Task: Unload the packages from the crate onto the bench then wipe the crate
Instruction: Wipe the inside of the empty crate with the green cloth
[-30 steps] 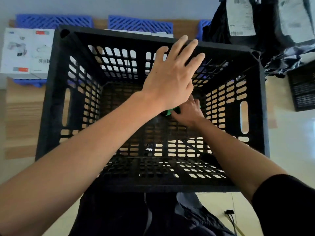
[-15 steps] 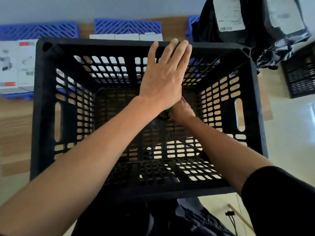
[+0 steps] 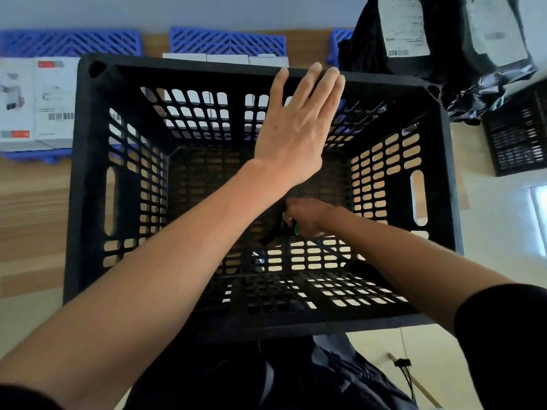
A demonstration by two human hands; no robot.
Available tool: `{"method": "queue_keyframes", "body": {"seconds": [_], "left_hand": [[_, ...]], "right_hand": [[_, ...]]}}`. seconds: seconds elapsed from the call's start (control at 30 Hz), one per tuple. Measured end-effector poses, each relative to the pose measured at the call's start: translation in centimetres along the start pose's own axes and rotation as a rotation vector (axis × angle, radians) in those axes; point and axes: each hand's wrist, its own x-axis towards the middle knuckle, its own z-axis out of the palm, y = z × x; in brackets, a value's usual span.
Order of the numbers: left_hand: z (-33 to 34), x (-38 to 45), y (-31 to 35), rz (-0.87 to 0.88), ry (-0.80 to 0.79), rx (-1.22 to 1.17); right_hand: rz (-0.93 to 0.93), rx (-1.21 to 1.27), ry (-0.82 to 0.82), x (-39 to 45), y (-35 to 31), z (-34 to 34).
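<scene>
Left fingers (image 3: 307, 93): extended and held close together, flat, tips at the far rim of the crate; whether they press on the rim cannot be told.
Left hand (image 3: 291, 137): palm down over the crate's open top, forearm crossing it from the near left corner.
Right fingers (image 3: 291, 207): curled in, closed around a small dark item with a green part (image 3: 296, 229); what the item is cannot be told.
Right hand (image 3: 307, 216): deep inside the crate, below and nearer than the left fingers, close to the slotted floor.
Crate (image 3: 88, 179): black, slotted walls and floor, open top, directly under both hands; apart from the right hand and its item, nothing seen lying on the floor.
White boxes (image 3: 35, 99): on the bench (image 3: 29, 208), well to the left of the left fingers, outside the crate, resting on a blue slatted tray (image 3: 71, 42).
More white boxes (image 3: 225, 58): just beyond the left fingertips, behind the far rim, largely hidden.
Black bagged packages (image 3: 438, 39): beyond and right of the left fingers, outside the crate, with white labels.
Second black crate (image 3: 518, 134): far right, partly out of view.
</scene>
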Motion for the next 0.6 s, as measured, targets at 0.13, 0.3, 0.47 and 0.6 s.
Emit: {"method": "queue_keyframes", "body": {"seconds": [0.13, 0.3, 0.47, 0.6], "left_hand": [[0.1, 0.0, 0.0, -0.015, -0.003, -0.024], [-0.1, -0.2, -0.2, -0.007, -0.013, -0.042], [-0.1, -0.3, -0.2, 0.003, -0.024, -0.029], [0.0, -0.4, -0.2, 0.0, -0.022, -0.009]], "right_hand": [[-0.047, -0.06, -0.111, -1.0, -2.3, 0.9], [-0.059, 0.002, -0.275, -2.6, -4.2, 2.7], [0.137, 0.262, 0.016, -1.6, 1.1, -2.9], [0.386, 0.216, 0.471, -0.4, 6.9, -5.4]]}}
